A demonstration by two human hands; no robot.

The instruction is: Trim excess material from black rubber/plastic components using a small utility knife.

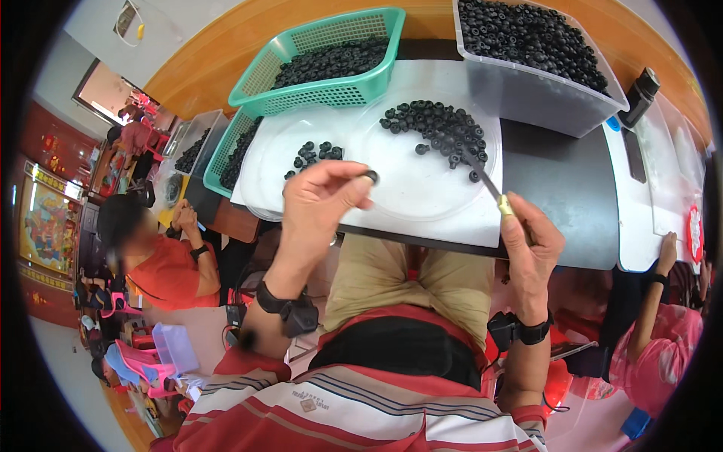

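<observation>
My left hand (324,196) pinches a small round black rubber piece (370,176) between thumb and fingertips, above the table's near edge. In my right hand (531,245) is a slim dark metal tool (488,181), tweezers-like, with a yellow wrap at the grip. Its far end reaches the loose pile of black rubber pieces (444,128) on a clear round tray (399,200). A smaller group of black pieces (307,154) lies on another clear round tray (260,177), just beyond my left hand.
Behind the trays stand a green basket (320,94) and a clear plastic bin (542,90), both filled with black pieces. A second green basket (226,162) is at the left. A black bottle (640,96) and a phone (634,156) sit at right. People sit on both sides.
</observation>
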